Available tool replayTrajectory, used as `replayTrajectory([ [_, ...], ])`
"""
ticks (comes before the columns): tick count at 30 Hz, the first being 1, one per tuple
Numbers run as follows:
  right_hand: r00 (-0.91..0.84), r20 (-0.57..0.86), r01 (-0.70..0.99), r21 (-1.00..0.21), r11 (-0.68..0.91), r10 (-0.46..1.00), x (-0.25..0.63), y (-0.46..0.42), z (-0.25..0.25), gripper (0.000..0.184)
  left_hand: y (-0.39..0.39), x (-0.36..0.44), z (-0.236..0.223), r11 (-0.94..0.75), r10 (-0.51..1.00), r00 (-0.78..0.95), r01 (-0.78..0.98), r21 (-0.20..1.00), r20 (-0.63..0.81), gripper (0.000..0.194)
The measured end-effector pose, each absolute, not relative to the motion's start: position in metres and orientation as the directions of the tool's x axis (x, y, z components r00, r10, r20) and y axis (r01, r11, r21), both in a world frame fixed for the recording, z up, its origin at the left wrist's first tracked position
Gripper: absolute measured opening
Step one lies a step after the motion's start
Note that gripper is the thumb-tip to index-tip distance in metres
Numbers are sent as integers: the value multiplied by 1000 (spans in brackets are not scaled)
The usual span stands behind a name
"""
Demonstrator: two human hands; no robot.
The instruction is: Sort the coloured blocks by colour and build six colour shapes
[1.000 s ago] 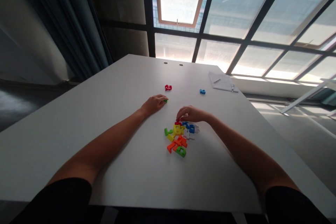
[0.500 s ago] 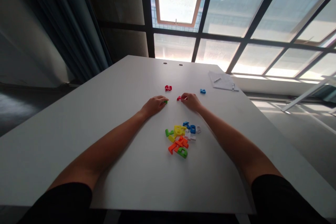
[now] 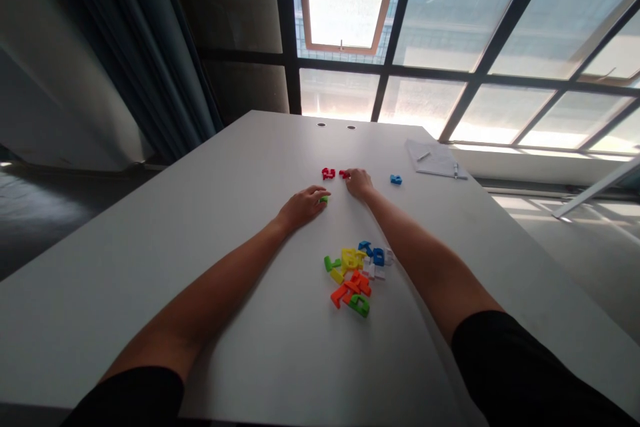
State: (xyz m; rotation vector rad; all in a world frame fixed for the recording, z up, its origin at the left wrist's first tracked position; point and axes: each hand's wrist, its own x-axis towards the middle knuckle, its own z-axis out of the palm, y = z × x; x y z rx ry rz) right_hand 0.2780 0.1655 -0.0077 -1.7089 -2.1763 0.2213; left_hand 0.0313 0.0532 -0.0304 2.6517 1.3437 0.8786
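Note:
My left hand (image 3: pixel 303 206) rests on the table with its fingertips and thumb around a small green plastic piece (image 3: pixel 323 199), partly hidden. Farther out, my right hand (image 3: pixel 360 184) pinches a small red plastic piece (image 3: pixel 344 174) at the tabletop. Just left of it lies a red plastic cluster (image 3: pixel 328 173), a small gap apart. Nearer to me is a loose pile of chunky plastic pieces: yellow (image 3: pixel 349 259), orange (image 3: pixel 351 287), a green one (image 3: pixel 359 305), blue (image 3: pixel 379 256) and white ones (image 3: pixel 369 268). My right forearm passes beside the pile's right edge.
A light blue plastic piece (image 3: pixel 396 179) lies right of my right hand. Toward the table's right edge are a sheet of paper (image 3: pixel 429 155) and pens. Two round holes are set in the white table (image 3: pixel 240 327) near its far edge. Windows and a curtain stand beyond.
My right hand took a red piece from the pile and carried it away from me, up beside the red cluster. My left hand stays at the green piece, its fingers slightly lifted.

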Motion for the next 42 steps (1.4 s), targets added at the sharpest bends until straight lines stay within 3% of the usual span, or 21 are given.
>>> replayTrajectory([
  [5, -149, 154, 927, -322, 192, 977, 271, 180, -6, 46, 51, 32, -31, -629, 750, 467, 723, 285, 469, 36],
  [16, -208, 133, 909, -339, 242, 969, 263, 181, -10, 59, 51, 34, -31, -623, 755, 458, 725, 295, 469, 37],
  [24, -223, 206, 828, -475, 297, 953, 274, 158, -15, 76, 49, 33, -28, -617, 763, 464, 731, 292, 451, 38],
  [30, -252, 259, 687, -630, 361, 932, 311, 109, -24, 52, 47, 32, -28, -596, 778, 436, 740, 311, 453, 46],
  [35, -442, 213, 444, -792, 418, 872, 356, 44, -30, 24, 43, 34, -25, -563, 780, 401, 786, 257, 481, 36],
  [38, -576, 209, 283, -856, 432, 791, 376, 9, -25, 27, 33, 35, -19, -461, 831, 336, 862, 211, 444, 26],
  [42, -695, 258, 186, -838, 514, 672, 386, -15, -15, 37, 12, 37, -8, -316, 920, 260, 935, 162, 295, 29],
])
